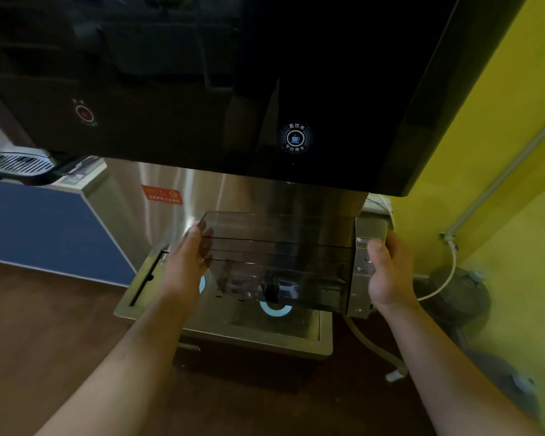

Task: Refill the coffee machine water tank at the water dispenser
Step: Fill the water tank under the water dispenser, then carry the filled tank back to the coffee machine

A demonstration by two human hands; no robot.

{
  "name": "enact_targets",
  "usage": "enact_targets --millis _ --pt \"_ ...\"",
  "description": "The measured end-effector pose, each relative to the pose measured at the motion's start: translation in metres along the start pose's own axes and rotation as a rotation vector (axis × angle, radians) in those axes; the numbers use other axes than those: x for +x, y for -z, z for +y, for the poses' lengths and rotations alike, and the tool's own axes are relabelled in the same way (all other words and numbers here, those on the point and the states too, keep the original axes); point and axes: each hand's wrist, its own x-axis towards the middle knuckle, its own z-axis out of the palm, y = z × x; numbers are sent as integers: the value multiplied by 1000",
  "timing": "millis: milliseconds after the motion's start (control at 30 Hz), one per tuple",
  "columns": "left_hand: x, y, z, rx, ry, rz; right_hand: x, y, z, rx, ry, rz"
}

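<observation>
I hold a clear smoky plastic water tank (277, 259) with a metallic end panel under the black front of the water dispenser (202, 89). My left hand (188, 256) grips its left end, fingers wrapped around the wall. My right hand (389, 272) grips the silver right end. The tank hangs level above the steel drip tray (158, 278), over a glowing blue ring (276, 309). A lit blue cup button (295, 137) sits on the panel right above the tank. A red button (84, 113) is further left. Little or no water shows inside the tank.
A yellow wall (501, 184) with a grey pipe and a white hose (444, 278) stands close on the right. A blue cabinet (44, 228) carries a coffee machine drip grate (19, 165) at the left. A dark round object sits on the floor at right.
</observation>
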Motion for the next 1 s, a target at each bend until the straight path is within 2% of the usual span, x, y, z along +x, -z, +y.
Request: enact_targets --millis 400,533,800,1000 --pt "-77 78 -8 -75 -81 218 -44 -51 -5 228 -165 -151" --pt "-104 119 -14 -61 -87 343 -65 -83 -6 173 -259 -185" --pt "-144 205 -5 -223 -131 523 -95 -179 -28 146 -356 -325" --pt "-161 279 22 -271 -182 588 -108 -262 -47 166 -435 -467"
